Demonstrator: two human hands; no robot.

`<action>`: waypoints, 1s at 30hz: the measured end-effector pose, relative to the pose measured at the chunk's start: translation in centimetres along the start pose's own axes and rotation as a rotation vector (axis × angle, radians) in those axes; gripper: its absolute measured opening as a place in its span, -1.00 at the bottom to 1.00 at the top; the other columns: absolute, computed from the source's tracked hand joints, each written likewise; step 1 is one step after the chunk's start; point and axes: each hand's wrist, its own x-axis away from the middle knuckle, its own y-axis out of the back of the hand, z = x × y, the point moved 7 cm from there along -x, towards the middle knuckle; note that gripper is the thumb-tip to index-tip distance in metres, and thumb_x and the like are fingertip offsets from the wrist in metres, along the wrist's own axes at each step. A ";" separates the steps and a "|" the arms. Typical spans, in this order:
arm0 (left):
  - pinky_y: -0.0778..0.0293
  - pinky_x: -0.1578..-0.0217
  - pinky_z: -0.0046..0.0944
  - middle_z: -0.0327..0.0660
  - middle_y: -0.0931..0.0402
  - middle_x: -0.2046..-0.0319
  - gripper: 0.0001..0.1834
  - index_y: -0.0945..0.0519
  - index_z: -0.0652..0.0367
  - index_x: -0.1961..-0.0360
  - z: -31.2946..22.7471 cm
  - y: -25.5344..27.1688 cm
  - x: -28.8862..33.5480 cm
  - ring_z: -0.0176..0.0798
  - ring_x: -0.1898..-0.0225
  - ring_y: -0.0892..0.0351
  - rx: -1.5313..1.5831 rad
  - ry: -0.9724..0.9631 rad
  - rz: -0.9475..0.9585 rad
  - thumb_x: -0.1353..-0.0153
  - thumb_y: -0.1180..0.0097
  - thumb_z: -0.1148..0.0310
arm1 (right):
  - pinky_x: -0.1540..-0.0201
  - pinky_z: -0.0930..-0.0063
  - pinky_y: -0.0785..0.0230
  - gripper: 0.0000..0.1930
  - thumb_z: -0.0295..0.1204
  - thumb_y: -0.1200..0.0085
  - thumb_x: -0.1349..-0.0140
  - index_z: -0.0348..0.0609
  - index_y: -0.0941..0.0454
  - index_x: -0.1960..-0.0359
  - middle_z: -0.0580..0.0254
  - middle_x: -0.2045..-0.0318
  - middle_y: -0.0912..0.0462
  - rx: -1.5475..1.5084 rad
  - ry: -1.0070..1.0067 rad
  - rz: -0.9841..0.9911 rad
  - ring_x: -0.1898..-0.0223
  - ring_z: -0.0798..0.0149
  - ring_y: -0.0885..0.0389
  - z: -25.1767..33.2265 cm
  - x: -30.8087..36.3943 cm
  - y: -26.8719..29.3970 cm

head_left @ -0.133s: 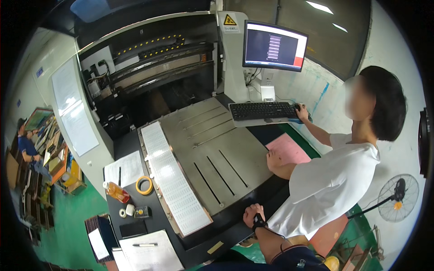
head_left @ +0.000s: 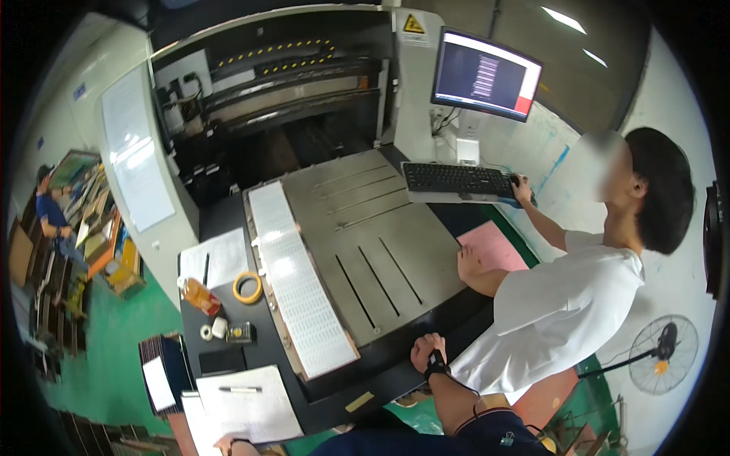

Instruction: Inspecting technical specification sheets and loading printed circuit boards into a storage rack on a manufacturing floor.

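Observation:
My right hand (head_left: 429,352) rests at the front edge of the black worktable (head_left: 380,374), fingers curled, with nothing seen in it. A black band sits on that wrist. At the bottom edge, my left hand (head_left: 225,443) shows only in part, by the lower edge of an open notebook (head_left: 262,418); its fingers are mostly hidden. A pen (head_left: 240,389) lies across the notebook's page. Beyond my right hand is a grey metal machine bed (head_left: 388,243) with slots. Along its left side runs a long white perforated strip (head_left: 304,289).
A co-worker in a white shirt (head_left: 559,304) stands at right, one hand on a mouse (head_left: 516,181), the other on a pink sheet (head_left: 494,247). A keyboard (head_left: 456,181), monitor (head_left: 487,76), bottle (head_left: 199,296), tape roll (head_left: 247,287) and fan (head_left: 664,353) are around.
My left hand has come into view at the bottom, by the notebook. The view has shifted slightly; my right hand stays at the table edge.

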 end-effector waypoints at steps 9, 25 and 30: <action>-0.47 0.09 0.03 0.15 -0.51 0.17 -0.10 -0.39 0.53 0.01 -2.7 4.0 2.0 0.11 0.13 -0.53 -0.444 -0.183 -0.075 -0.21 0.47 -0.26 | 0.14 0.24 -0.24 -0.88 -0.40 0.05 0.12 -0.11 -0.54 0.61 0.14 0.46 -0.53 -0.003 0.025 -0.043 0.22 0.06 -0.43 0.6 -0.4 -0.3; -0.40 0.19 -0.16 0.02 -0.24 -0.15 -0.16 -0.17 0.17 -0.24 1.6 10.2 0.5 -0.05 0.03 -0.39 -0.167 -0.175 0.911 -0.18 0.32 -0.32 | 0.25 0.18 -0.30 -0.95 -0.48 -0.01 0.09 -0.09 -0.54 0.58 0.15 0.52 -0.53 -0.164 0.027 -0.204 0.34 0.04 -0.48 0.1 -0.3 0.6; -0.29 0.59 -0.37 -0.22 -0.37 0.48 -0.49 -0.38 0.26 0.17 -1.3 13.3 3.8 -0.37 0.55 -0.31 -0.240 -0.554 0.880 -0.28 0.15 -0.06 | 0.37 0.33 -0.40 -0.89 -0.54 -0.11 0.08 -0.10 -0.57 0.45 0.14 0.54 -0.58 -0.566 -0.028 -0.268 0.47 0.11 -0.56 2.3 -5.3 -0.3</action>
